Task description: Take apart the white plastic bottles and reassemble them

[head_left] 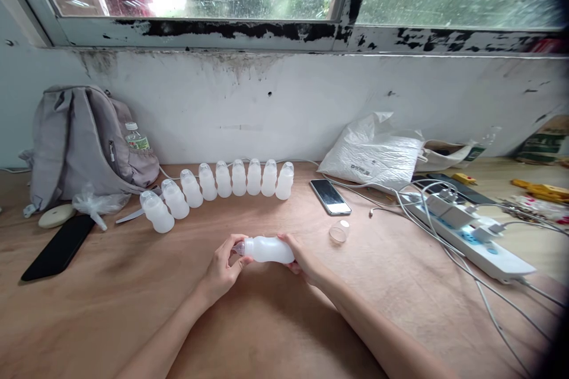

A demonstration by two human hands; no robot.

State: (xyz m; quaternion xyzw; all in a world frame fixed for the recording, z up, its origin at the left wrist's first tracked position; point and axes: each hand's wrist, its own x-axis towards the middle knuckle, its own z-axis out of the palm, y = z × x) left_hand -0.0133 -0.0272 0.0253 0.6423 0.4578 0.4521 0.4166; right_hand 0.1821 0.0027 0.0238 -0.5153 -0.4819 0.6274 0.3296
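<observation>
Both hands on one white bottle (269, 250), lying sideways at lower centre of frame, just above the counter (133, 284). Left hand (224, 269) pinches its nipple end, right hand (304, 260) wraps the base. Clear cap (339, 231) sits right of it; bottle row (222, 186) behind.

Left hand (224, 269) and right hand (302, 260) close together, fingers curled.

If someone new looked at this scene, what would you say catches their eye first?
Most likely the white bottle held sideways between the left hand and right hand at the middle of the wooden table. Behind it curves a row of similar capped bottles, with a grey backpack at far left.
</observation>
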